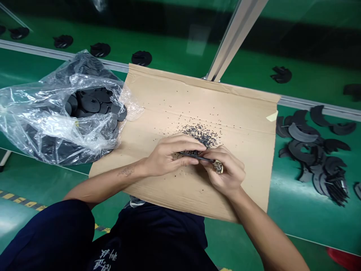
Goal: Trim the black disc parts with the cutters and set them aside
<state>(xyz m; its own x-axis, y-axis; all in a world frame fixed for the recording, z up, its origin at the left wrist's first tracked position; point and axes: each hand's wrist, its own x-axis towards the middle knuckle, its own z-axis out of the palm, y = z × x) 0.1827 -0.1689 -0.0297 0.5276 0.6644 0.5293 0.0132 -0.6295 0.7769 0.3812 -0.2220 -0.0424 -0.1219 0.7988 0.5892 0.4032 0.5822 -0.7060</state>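
Note:
My left hand [169,155] is closed on a thin dark piece [197,156], seen almost edge-on between the thumb and fingers. From the right my right hand [228,169] meets it, its fingers wrapped round a small tool with a pale, rounded butt end [218,166]. The tool's working end is hidden by the fingers, so I cannot tell its kind. Both hands are close together over the cardboard sheet [158,192]. Just beyond the fingertips lies a scatter of small black scraps [203,135].
A clear plastic bag [56,126] full of black discs [90,103] lies on the left. Black crescent-shaped pieces [307,150] are heaped on the green table [304,214] at right. A metal post [234,41] rises behind the cardboard. Several black parts [141,58] lie along the back.

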